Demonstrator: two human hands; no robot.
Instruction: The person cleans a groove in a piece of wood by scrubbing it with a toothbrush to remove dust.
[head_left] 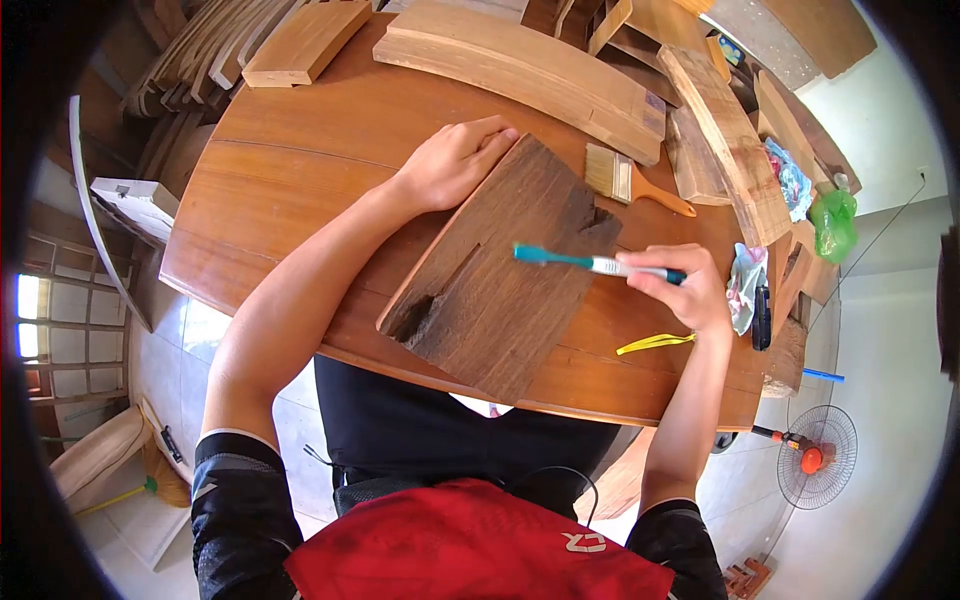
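Note:
A dark wooden board (500, 270) with a narrow slot and rough, broken hollows lies tilted on the table near its front edge. My left hand (455, 165) is closed around the board's upper left edge, fingers curled over the side. In my right hand (680, 285) is a toothbrush (610, 265), pinched by its handle, its teal head pointing left over the middle of the board. A wide paintbrush (625, 180) with an orange handle rests just beyond the board's upper right corner. Below my right hand lies a yellow strap (655, 344).
Thick wooden planks (520, 75) line the far side of the wooden table (270, 190). Toward the right are more timber pieces (730, 140), a crumpled cloth (745, 285), a black object (762, 318) and a green plastic bag (834, 222). A fan (815, 458) stands beyond the right edge.

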